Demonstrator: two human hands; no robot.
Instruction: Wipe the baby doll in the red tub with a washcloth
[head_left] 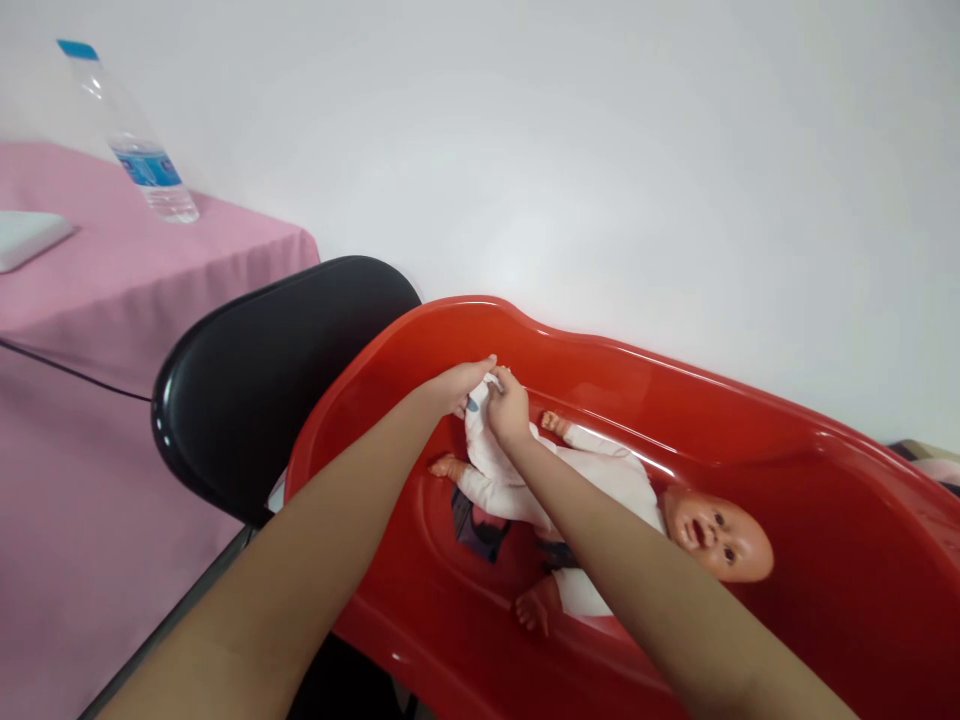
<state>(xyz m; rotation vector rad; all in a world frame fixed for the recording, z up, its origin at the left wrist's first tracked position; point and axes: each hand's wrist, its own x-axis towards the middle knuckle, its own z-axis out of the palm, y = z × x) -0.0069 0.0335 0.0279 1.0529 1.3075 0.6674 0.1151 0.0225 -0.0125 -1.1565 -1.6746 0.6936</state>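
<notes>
A baby doll [720,540] in a white-pink suit lies on its back in a red plastic baby tub [675,390], head to the right. Both my hands meet at the doll's raised leg end near the tub's far left wall. My left hand [461,385] pinches the white cloth of the suit leg [480,440]. My right hand [506,405] grips the same cloth from the right. One bare foot [442,466] and both small hands of the doll show.
A black chair back [262,380] stands left of the tub. A table with a pink cloth [112,300] at the left carries a clear water bottle [131,135] and a white flat object [26,238]. A white wall lies behind.
</notes>
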